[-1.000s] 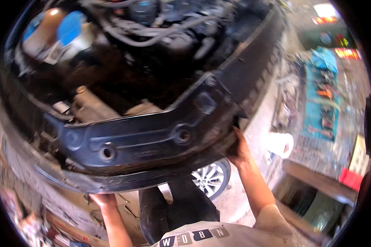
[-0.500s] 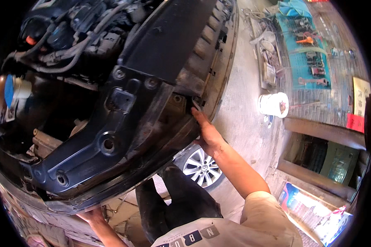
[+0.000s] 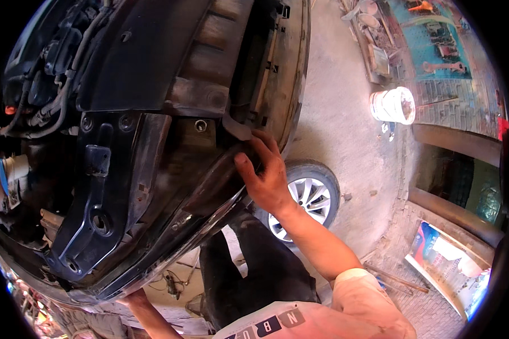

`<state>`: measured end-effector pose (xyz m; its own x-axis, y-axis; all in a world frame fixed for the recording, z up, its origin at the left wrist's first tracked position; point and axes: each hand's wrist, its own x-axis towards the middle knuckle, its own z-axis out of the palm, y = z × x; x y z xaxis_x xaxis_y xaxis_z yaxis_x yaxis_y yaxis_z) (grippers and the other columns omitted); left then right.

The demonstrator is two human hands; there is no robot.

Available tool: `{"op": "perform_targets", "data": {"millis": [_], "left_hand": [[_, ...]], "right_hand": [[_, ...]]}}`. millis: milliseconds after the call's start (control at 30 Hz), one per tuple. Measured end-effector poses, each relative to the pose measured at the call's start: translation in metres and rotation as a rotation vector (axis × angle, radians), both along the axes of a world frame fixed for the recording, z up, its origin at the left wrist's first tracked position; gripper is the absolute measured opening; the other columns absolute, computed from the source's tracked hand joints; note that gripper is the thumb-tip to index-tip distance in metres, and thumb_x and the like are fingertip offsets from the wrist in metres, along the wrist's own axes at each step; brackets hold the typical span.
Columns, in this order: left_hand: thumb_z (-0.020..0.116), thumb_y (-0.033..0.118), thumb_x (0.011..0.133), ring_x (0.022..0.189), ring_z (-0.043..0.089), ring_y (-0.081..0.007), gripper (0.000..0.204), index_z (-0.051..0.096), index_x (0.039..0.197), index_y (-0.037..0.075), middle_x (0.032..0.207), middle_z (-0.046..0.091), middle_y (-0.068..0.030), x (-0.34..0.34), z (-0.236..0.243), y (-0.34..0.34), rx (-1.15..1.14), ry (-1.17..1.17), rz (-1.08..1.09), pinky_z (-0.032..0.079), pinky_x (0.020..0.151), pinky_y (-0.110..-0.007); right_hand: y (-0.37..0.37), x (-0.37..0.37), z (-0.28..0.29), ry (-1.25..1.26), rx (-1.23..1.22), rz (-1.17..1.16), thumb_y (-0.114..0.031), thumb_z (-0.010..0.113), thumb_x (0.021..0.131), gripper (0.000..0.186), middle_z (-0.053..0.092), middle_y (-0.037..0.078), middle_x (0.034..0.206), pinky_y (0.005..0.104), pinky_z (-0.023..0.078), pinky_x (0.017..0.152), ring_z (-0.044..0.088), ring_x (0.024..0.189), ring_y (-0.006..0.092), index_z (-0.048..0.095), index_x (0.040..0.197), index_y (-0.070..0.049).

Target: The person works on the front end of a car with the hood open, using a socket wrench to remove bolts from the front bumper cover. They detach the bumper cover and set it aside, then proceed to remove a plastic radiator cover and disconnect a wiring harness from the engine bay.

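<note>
A car's open front end fills the left side, with dark engine parts and hoses (image 3: 62, 85) and a black metal front panel (image 3: 90, 237). Along its edge runs a dark bumper (image 3: 136, 277). My right hand (image 3: 257, 164) grips the bumper's upper corner, fingers curled beside a small grey flap (image 3: 236, 127). My left hand (image 3: 134, 296) reaches under the bumper's lower edge at bottom left; its fingers are hidden beneath it. My legs (image 3: 249, 271) show below the bumper.
A loose wheel (image 3: 314, 200) lies beyond my right hand on the concrete floor (image 3: 345, 147). At right stand a white bucket (image 3: 390, 106), a teal board of tools (image 3: 432, 42), a dark doorway (image 3: 452, 175) and a printed board (image 3: 441, 265). Cables (image 3: 172, 282) lie below.
The view has swung, so the car now sits further left and more side-on. My right hand has moved up along the bumper to the corner by the flap. My left hand stays underneath.
</note>
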<state>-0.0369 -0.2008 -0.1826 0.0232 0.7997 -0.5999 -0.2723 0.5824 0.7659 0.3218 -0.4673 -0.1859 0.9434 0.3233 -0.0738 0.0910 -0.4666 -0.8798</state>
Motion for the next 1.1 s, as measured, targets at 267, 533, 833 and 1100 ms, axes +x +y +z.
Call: {"op": "perform_targets", "data": {"millis": [267,533,833,1100], "left_hand": [[0.054,0.057,0.09,0.129,0.05,-0.0381,0.069,0.053,0.138,0.007,0.141,0.054,-0.0148,-0.041,-0.014,0.021,-0.011,-0.278,-0.444,0.035,0.113,-0.056],[0.056,0.052,0.092,0.126,0.053,-0.0383,0.065,0.056,0.134,0.003,0.135,0.059,-0.0175,-0.025,-0.009,0.029,0.033,-0.343,-0.605,0.036,0.113,-0.056],[0.054,0.054,0.092,0.125,0.054,-0.0382,0.064,0.058,0.131,0.002,0.132,0.06,-0.0192,-0.03,-0.009,0.031,-0.006,-0.298,-0.537,0.036,0.112,-0.057],[0.054,0.051,0.094,0.132,0.046,-0.038,0.065,0.054,0.136,0.003,0.142,0.053,-0.0177,-0.032,-0.008,0.034,-0.037,-0.37,-0.667,0.026,0.117,-0.059]], "right_hand": [[-0.003,-0.004,-0.032,-0.11,0.168,0.059,-0.038,0.075,0.083,0.065,0.053,0.026,0.131,0.0439,0.038,0.105,0.048,0.124,0.0416,0.055,0.126,0.007],[0.007,0.006,-0.022,-0.088,0.255,0.053,-0.038,0.086,0.069,0.07,0.057,0.021,0.119,0.0423,0.042,0.098,0.052,0.112,0.0378,0.061,0.119,0.004],[-0.017,0.03,-0.019,0.009,0.254,0.256,-0.037,0.081,0.077,0.056,0.062,0.023,0.112,0.0419,0.046,0.094,0.058,0.107,0.0382,0.064,0.113,0.002],[-0.042,0.06,-0.028,-0.13,-0.011,0.525,-0.043,0.073,0.084,0.055,0.065,0.021,0.114,0.0447,0.048,0.094,0.059,0.108,0.0401,0.064,0.116,0.001]]}}
